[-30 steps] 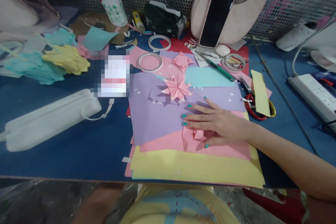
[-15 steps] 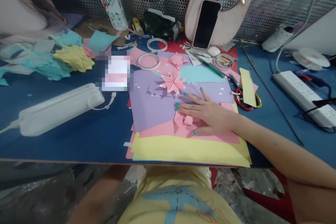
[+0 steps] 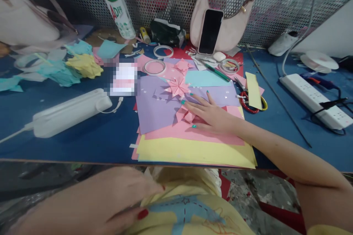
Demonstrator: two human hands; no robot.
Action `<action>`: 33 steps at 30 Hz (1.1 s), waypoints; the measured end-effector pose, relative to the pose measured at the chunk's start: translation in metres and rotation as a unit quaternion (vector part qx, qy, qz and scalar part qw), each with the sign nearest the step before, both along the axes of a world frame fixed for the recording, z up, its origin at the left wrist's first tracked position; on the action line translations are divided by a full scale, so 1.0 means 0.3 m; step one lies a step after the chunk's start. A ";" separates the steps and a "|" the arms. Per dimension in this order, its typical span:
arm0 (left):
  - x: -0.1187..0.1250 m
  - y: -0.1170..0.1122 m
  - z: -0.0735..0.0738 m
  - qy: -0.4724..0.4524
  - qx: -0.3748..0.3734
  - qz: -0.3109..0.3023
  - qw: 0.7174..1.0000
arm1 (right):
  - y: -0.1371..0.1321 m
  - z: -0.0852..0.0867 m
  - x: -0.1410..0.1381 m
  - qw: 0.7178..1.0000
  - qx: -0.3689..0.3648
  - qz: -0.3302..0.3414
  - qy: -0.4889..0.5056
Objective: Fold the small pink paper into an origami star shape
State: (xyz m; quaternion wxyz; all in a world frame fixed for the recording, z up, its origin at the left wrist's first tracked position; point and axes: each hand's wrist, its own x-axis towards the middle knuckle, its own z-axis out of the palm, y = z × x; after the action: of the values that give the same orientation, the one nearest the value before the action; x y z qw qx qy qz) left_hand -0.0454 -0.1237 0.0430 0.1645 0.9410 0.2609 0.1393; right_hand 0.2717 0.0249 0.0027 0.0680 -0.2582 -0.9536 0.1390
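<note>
My right hand (image 3: 216, 115), with teal nails, lies flat with its fingers spread over a folded pink paper piece (image 3: 184, 115). Its palm partly hides that piece. Just beyond the fingertips is a pink folded paper star (image 3: 178, 86), and a smaller pink folded piece (image 3: 183, 65) lies behind it. Under these are purple paper (image 3: 157, 114), pink paper and yellow paper (image 3: 193, 151) in a stack. My left hand (image 3: 127, 191), with red nails, is below the table edge in front of the yellow shirt. Its thumb and a finger are apart, nothing visible between them; the other fingers are hidden.
Scissors (image 3: 249, 102) and a yellow strip (image 3: 253, 90) lie right of the stack, near a thin rod (image 3: 278, 95) and a power strip (image 3: 314, 99). Tape rolls, a green pen (image 3: 217, 72) and a phone (image 3: 211, 32) sit behind. At left are a white case (image 3: 71, 114) and teal and yellow folded papers.
My left hand has risen into view at the lower left. My right hand stays spread on the pink piece, its fingers shifted slightly. The whole view has shifted a little.
</note>
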 end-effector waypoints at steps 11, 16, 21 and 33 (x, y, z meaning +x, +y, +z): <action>0.247 0.308 -0.090 0.090 0.252 0.000 0.963 | -0.042 0.032 -0.015 0.989 0.109 -0.062 0.079; 0.231 0.333 -0.108 0.038 0.281 -0.009 0.959 | -0.003 0.055 0.022 0.996 0.050 -0.007 0.076; 0.203 0.366 -0.113 0.000 0.258 -0.041 0.965 | 0.034 0.054 0.033 0.993 -0.030 0.021 0.114; 0.199 0.372 -0.134 0.000 0.245 -0.059 0.968 | -0.002 0.046 -0.011 0.988 -0.071 -0.046 0.127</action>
State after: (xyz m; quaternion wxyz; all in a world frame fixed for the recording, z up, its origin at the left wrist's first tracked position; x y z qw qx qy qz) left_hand 0.0144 -0.0120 0.0028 -0.0632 0.9663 0.1625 0.1894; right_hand 0.2682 0.0243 0.0166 0.1767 -0.2861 -0.9121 0.2347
